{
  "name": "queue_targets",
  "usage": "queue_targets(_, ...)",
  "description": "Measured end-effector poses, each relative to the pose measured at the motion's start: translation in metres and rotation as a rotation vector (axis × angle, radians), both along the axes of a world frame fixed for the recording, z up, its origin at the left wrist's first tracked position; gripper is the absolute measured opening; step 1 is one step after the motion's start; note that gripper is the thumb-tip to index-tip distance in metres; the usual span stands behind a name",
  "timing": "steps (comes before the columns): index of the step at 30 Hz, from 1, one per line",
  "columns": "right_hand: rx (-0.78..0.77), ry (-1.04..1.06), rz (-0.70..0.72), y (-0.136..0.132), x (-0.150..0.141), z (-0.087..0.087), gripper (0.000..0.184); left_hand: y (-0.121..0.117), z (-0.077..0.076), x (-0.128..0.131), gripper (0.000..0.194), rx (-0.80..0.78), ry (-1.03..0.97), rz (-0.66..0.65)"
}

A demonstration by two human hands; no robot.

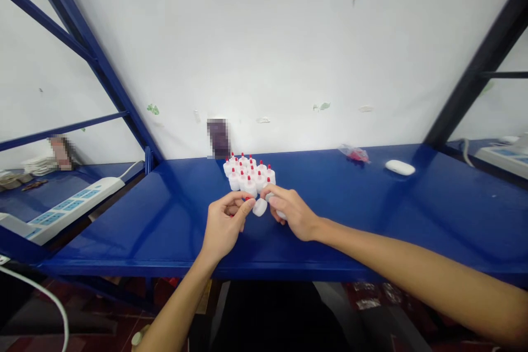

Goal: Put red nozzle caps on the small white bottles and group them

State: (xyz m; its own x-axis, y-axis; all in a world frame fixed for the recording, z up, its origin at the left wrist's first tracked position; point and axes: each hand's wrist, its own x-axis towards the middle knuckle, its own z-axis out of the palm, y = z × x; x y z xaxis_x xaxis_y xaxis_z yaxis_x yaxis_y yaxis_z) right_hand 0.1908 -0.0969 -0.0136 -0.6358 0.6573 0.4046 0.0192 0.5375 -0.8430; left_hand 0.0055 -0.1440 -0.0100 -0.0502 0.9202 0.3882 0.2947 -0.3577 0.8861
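Note:
Between my hands, a small white bottle [259, 207] is held tilted above the blue table. My left hand [225, 225] is closed, with thumb and forefinger pinching a small red cap [248, 198] beside this bottle. A bit more red shows inside its curled fingers. My right hand [293, 212] curls closed around white plastic, with a pale part [281, 214] showing under its fingers; whether that is a second bottle I cannot tell. Just beyond the hands stands a cluster of several white bottles [248, 187] with red tips, upright and close together.
The blue table [185, 203] meets a white wall. A plastic bag with red pieces [355, 153] and a white oval case [400, 167] lie at the right. A blurred dark rectangle [219, 138] leans on the wall. A power strip [78, 206] lies left, beside a blue frame post [111, 82].

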Motion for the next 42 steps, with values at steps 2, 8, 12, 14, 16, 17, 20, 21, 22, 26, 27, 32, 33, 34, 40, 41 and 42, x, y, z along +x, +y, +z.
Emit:
queue_targets(2,0.009,0.027,-0.092,0.004,0.004,-0.001,0.027,0.004,-0.002,-0.002,0.030,-0.037,0.082,0.033)
queue_targets(8,0.000,0.066,-0.168,0.014,0.007,-0.002,0.017,0.009,-0.005,0.001,0.044,0.138,0.475,0.077)
queue_targets(12,-0.068,0.092,-0.028,0.013,0.005,-0.002,0.015,0.006,0.007,-0.019,0.028,0.275,0.575,0.322)
queue_targets(14,-0.099,0.083,0.050,0.010,0.004,-0.001,0.016,0.006,0.011,-0.037,0.045,0.261,0.613,0.377)
queue_targets(16,-0.146,0.029,0.110,0.008,0.003,0.001,0.015,0.008,0.013,-0.053,0.043,0.158,0.605,0.343)
queue_targets(17,-0.178,-0.006,0.138,0.007,0.003,0.002,0.014,0.009,0.012,-0.059,0.038,0.105,0.610,0.304)
queue_targets(20,-0.267,-0.102,0.234,0.007,0.003,0.008,0.012,0.016,0.008,-0.067,0.035,0.026,0.719,0.165)
queue_targets(21,-0.283,-0.125,0.267,0.008,0.003,0.010,0.014,0.018,0.007,-0.066,0.037,0.012,0.766,0.119)
queue_targets(22,-0.290,-0.145,0.292,0.008,0.004,0.012,0.015,0.020,0.005,-0.065,0.039,-0.002,0.803,0.082)
queue_targets(26,-0.275,-0.204,0.306,0.010,0.006,0.017,0.021,0.021,0.002,-0.058,0.042,-0.034,0.858,0.032)
queue_targets(27,-0.274,-0.212,0.305,0.010,0.006,0.017,0.022,0.021,0.002,-0.057,0.041,-0.026,0.871,0.036)
queue_targets(32,-0.273,-0.207,0.257,0.009,0.003,0.013,0.021,0.018,-0.004,-0.055,0.034,0.048,0.928,0.054)
queue_targets(33,-0.270,-0.191,0.236,0.008,0.002,0.012,0.020,0.017,-0.006,-0.054,0.031,0.060,0.929,0.051)
queue_targets(34,-0.272,-0.166,0.212,0.008,0.001,0.010,0.018,0.017,-0.008,-0.054,0.029,0.072,0.926,0.045)
queue_targets(40,-0.307,0.036,0.112,0.003,-0.004,0.005,0.029,0.008,-0.003,-0.039,0.017,0.203,0.779,0.021)
queue_targets(41,-0.313,0.047,0.113,0.002,-0.004,0.005,0.036,0.005,0.000,-0.034,0.015,0.223,0.672,0.013)
queue_targets(42,-0.323,0.053,0.116,0.001,-0.004,0.004,0.042,0.002,0.002,-0.027,0.014,0.240,0.535,0.005)
